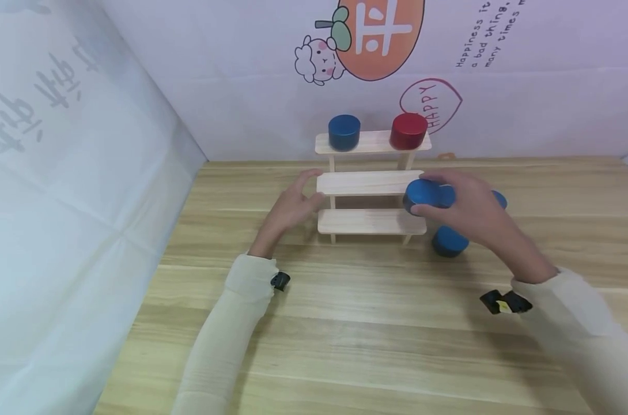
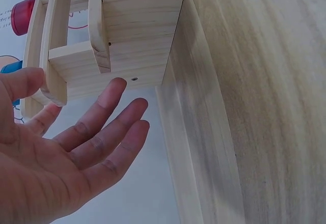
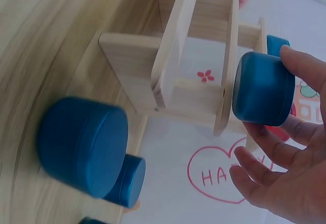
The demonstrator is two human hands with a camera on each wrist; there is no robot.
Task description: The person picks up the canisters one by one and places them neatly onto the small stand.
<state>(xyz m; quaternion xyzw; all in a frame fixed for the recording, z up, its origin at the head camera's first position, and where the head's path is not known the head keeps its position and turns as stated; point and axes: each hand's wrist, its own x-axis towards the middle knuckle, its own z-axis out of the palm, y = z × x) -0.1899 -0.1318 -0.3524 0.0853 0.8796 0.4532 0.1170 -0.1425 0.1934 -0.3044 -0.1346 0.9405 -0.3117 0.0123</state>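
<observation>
The left hand [image 1: 290, 207], spread wide beside the rack [image 1: 368, 183], probably steadies it; the right hand [image 1: 466, 204] pinches a tin [image 1: 419, 197] by its sides, seemingly keeping its base clear.

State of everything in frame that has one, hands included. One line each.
Right hand: gripping a blue tin
Held blue tin: upright, at the stand's right end; contact unclear
Left hand: at the stand's left end, three fingers extended
Stand: upright
Top-tier blue tin: upright
Red tin: upright
Front table tin: upright
Two rear table tins: partly hidden in head view
</observation>
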